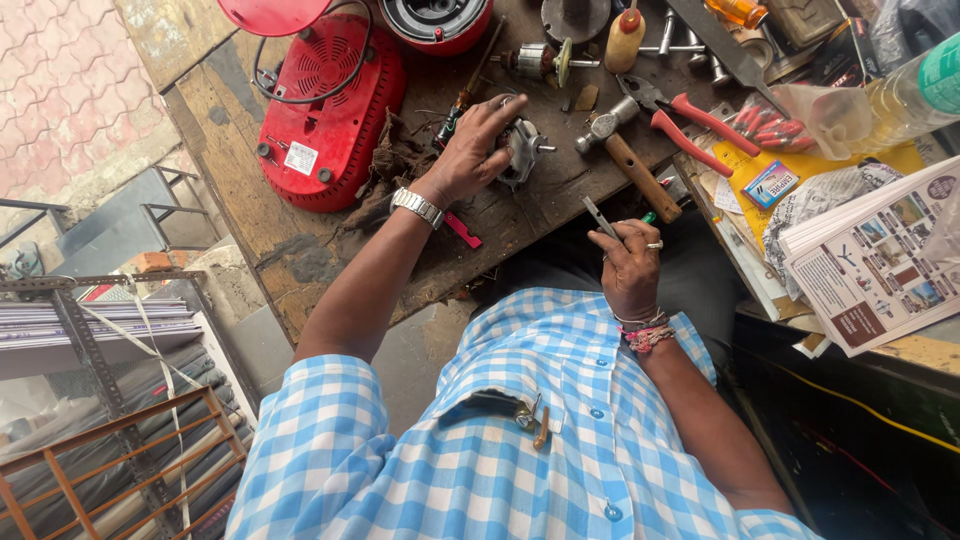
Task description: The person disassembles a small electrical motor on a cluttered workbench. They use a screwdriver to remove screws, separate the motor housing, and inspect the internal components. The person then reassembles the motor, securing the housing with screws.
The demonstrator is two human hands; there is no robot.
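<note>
1. Head view, edges and room: the wooden workbench [300,250] runs diagonally, its near edge just in front of the person's checked shirt [480,440]. Bare wood lies near the left hand; the far and right parts are crowded with tools.
2. The left hand [470,150] reaches far across the bench, arm nearly straight, a metal watch [416,206] on the wrist. Its fingers are spread and curled over a small electric motor [522,150], gripping it against the wood.
3. The right hand [630,262] stays near the body, over the bench edge, fingers pinched narrow around a thin metal tool [600,216] that points far and left.
4. Counted: one motor in hand, one red appliance base [325,115] to its left, one hammer [628,155] and one pair of red-handled pliers [690,125] to its right.
</note>
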